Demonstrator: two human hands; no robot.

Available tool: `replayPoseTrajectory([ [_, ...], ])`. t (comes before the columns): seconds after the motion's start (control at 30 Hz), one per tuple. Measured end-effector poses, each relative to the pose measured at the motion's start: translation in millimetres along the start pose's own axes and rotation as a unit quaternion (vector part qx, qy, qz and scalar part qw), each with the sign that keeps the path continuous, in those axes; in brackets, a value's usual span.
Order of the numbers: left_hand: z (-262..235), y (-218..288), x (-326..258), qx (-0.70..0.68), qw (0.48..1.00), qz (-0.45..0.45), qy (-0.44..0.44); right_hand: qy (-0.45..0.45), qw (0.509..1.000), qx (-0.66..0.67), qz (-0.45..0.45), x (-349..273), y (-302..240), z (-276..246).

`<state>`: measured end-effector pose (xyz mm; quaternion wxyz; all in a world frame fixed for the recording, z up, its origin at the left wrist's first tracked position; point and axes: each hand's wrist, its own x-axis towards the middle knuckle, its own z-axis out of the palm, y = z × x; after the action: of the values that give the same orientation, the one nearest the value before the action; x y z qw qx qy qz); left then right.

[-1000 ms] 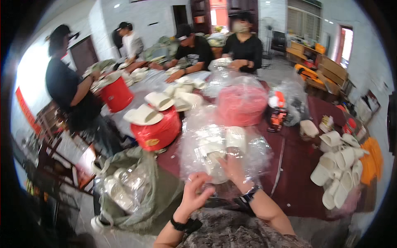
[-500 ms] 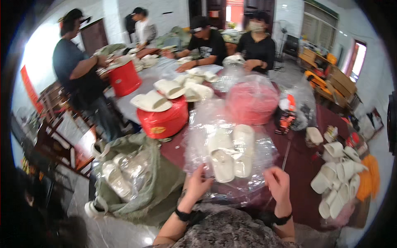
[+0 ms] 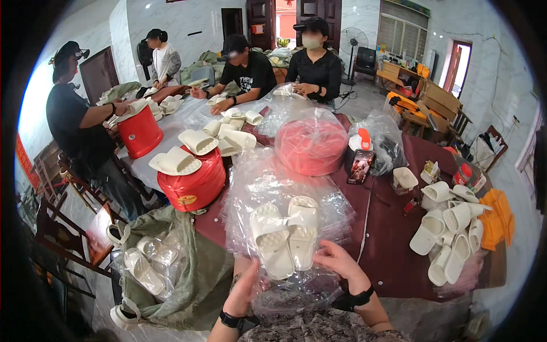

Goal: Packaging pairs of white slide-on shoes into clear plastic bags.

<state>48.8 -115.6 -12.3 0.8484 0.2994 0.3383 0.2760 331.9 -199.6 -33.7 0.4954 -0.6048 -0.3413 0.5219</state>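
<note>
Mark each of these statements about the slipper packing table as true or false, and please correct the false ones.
1. Both hands hold a clear plastic bag with a pair of white slippers inside. True; the left hand and right hand grip its lower part.
2. The slippers in the bag are red. False; they are white.
3. A phone stands on the dark red table behind the bag. True.
4. The red bucket to the left has nothing on top. False; white slippers lie on it.
5. Loose white slippers are piled at the right of the table. True.
</note>
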Motion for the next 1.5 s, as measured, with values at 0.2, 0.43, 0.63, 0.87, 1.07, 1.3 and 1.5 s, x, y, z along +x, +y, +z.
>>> replayPoseTrajectory([
  [0.2, 25.3, 13.3, -2.0, 0.235, 0.966, -0.086, 0.066, 0.039, 0.990, 0.100, -0.086, 2.9, -1.5, -8.9],
  [0.43, 9.7, 4.4, 6.9, 0.041, 0.999, -0.032, -0.017, -0.051, 0.965, 0.259, -0.009, -6.7, -23.6, -3.5],
  [0.63, 17.4, 3.1, 1.5, 0.019, 0.995, 0.000, -0.094, 0.000, 0.979, -0.118, -0.169, -4.9, -18.1, 14.7],
  [0.87, -0.2, -8.4, 4.1, 0.042, 0.997, -0.005, -0.061, -0.097, 0.973, -0.146, -0.153, -24.4, -25.6, 34.3],
  [1.07, 9.0, 37.2, -59.8, 0.101, 0.991, 0.061, 0.057, -0.200, 0.971, -0.084, -0.102, -27.7, -33.1, 28.6],
  [1.3, -122.2, 103.7, -82.7, 0.216, 0.817, 0.475, 0.245, -0.052, 0.983, -0.116, -0.133, -12.0, -22.5, 22.9],
  [1.5, -269.9, 154.6, -79.5, 0.532, 0.484, 0.364, 0.591, 0.002, 0.974, -0.147, -0.170, 7.4, 5.3, 20.1],
])
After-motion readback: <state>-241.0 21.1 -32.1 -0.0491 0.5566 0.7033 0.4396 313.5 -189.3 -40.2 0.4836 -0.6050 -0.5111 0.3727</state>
